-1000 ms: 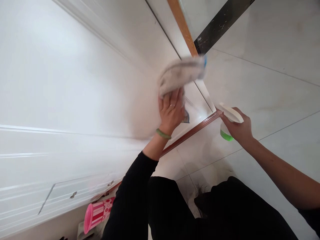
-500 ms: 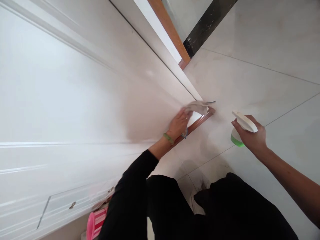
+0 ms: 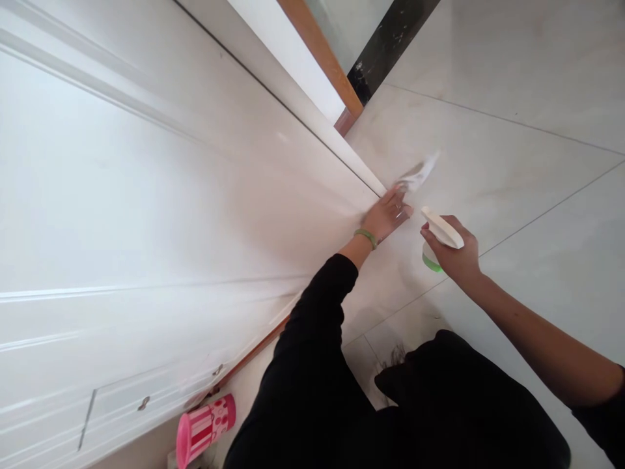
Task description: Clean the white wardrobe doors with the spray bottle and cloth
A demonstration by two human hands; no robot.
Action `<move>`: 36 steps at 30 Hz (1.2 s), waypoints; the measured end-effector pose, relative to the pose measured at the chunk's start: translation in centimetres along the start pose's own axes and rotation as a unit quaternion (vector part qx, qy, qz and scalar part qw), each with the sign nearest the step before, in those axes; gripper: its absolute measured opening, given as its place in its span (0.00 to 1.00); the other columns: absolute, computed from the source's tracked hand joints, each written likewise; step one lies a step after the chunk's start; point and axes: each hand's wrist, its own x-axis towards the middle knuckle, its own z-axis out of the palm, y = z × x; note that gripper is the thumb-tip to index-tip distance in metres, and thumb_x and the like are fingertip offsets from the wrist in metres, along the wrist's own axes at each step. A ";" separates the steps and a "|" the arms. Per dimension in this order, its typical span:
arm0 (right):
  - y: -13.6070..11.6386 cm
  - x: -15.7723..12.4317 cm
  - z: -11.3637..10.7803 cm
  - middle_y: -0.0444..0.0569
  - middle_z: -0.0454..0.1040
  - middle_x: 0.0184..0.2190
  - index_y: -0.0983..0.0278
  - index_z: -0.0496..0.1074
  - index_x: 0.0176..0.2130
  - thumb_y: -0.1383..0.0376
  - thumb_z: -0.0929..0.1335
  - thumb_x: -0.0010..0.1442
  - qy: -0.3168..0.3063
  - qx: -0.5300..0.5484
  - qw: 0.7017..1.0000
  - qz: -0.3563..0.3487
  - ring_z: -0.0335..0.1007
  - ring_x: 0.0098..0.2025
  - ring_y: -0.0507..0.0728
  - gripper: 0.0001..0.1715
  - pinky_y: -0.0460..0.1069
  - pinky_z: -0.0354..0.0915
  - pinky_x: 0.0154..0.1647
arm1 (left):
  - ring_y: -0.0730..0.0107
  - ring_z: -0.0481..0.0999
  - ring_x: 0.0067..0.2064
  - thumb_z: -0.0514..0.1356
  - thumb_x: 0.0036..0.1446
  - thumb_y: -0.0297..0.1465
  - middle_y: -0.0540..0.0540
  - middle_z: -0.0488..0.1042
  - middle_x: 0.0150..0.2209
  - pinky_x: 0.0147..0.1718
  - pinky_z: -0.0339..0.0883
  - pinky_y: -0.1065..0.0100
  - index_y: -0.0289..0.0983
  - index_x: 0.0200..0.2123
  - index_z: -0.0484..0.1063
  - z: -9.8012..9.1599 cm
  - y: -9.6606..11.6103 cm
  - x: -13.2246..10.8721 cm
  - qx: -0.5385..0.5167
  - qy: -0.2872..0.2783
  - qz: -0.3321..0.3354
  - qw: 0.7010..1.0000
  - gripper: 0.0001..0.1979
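My left hand [image 3: 382,219], with a green bangle at the wrist, is at the lower corner of the white cabinet [image 3: 288,202], by the end of its brown base strip. Its fingers are closed on a pale cloth [image 3: 418,176], which sticks out past the corner and is blurred by motion. My right hand [image 3: 461,253] grips a spray bottle [image 3: 442,228] by its white trigger head, held to the right of the corner. Green shows low on the bottle; the hand hides part of its body.
A pink patterned bin [image 3: 208,426] stands by the cabinet at the lower left. Beyond the corner are a wooden frame edge [image 3: 322,55] and a black strip [image 3: 390,49] on the pale tiled floor [image 3: 527,195]. My black-clothed legs [image 3: 439,404] fill the bottom.
My left hand has slid right along the cabinet's lower edge to the corner, and the cloth now extends up and outward. The spray bottle appears further left, while the view has shifted slightly.
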 end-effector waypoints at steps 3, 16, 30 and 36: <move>0.2 -0.6 -0.3 0.51 0.84 0.45 0.56 0.78 0.47 0.43 0.72 0.64 -0.004 -0.007 1.000 0.000 0.81 0.45 0.65 0.23 0.60 0.75 0.54 | 0.62 0.61 0.81 0.42 0.79 0.23 0.35 0.71 0.75 0.85 0.40 0.52 0.26 0.74 0.67 3.0 1.1 0.1 -0.006 -0.033 0.008 0.999 0.28; 1.8 -2.2 0.8 0.50 0.84 0.48 0.55 0.81 0.51 0.36 0.71 0.60 -0.049 -0.008 0.998 0.041 0.81 0.48 0.67 0.33 0.59 0.73 0.50 | 0.56 0.66 0.79 0.48 0.75 0.21 0.34 0.71 0.75 0.85 0.48 0.53 0.23 0.77 0.63 -6.0 -1.5 -14.3 0.088 -0.027 -0.083 0.992 0.30; -1.6 -1.7 1.1 0.48 0.85 0.44 0.55 0.81 0.48 0.33 0.73 0.58 -0.020 0.021 0.998 -0.049 0.80 0.41 0.65 0.34 0.57 0.73 0.42 | 0.39 0.57 0.82 0.55 0.76 0.32 0.41 0.62 0.80 0.85 0.32 0.35 0.38 0.81 0.61 -21.7 -6.5 -20.3 0.163 0.257 -0.329 0.894 0.33; -1.2 -2.5 0.0 0.48 0.85 0.44 0.55 0.82 0.49 0.35 0.73 0.59 -0.018 0.019 0.999 -0.038 0.82 0.45 0.67 0.33 0.58 0.74 0.46 | 0.56 0.75 0.74 0.51 0.73 0.21 0.39 0.78 0.70 0.83 0.59 0.54 0.34 0.71 0.75 -11.4 -1.4 -18.1 0.096 0.064 -0.176 0.978 0.28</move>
